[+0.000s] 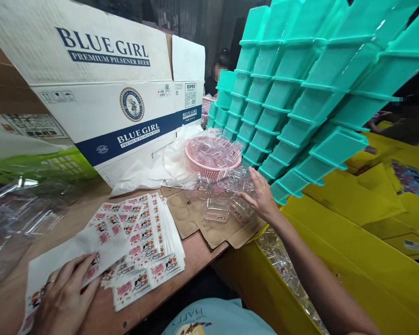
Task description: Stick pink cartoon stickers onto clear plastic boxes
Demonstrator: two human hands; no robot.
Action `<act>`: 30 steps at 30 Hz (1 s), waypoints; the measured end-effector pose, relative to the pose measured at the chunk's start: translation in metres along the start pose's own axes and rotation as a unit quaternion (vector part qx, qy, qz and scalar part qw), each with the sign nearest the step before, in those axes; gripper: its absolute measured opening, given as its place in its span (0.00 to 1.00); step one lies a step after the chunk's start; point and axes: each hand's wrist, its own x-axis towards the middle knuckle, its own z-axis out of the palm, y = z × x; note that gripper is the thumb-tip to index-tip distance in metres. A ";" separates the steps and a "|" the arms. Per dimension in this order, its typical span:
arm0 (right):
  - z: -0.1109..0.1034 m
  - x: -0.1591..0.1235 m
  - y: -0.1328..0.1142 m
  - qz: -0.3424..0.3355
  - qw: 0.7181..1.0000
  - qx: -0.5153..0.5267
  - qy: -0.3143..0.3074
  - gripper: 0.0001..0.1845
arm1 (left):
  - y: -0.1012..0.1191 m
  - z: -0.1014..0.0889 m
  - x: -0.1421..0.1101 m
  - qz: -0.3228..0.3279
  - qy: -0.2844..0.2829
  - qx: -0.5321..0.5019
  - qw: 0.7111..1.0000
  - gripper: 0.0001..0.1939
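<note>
My left hand, with a ring on one finger, is closed on a sticker sheet at the lower left, fingers over its printed edge. The sheet is mostly bare white, with a few cartoon cat and pink stickers. Beside it lies a thick stack of full sticker sheets. My right hand is open, thumb and fingers apart, at the right side of a group of small clear plastic boxes. Some of these carry stickers. Whether its fingertips touch a box I cannot tell.
Behind the boxes stands a pink basket of clear boxes. Stacked turquoise bins lean at the right. A Blue Girl beer carton stands behind white plastic. Clear packaging lies left, yellow containers right. Another person is behind.
</note>
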 end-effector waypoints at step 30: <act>0.089 0.016 -0.192 -0.025 0.875 0.404 -0.264 0.24 | 0.107 -0.011 0.066 -0.265 -0.076 -0.575 0.771 0.10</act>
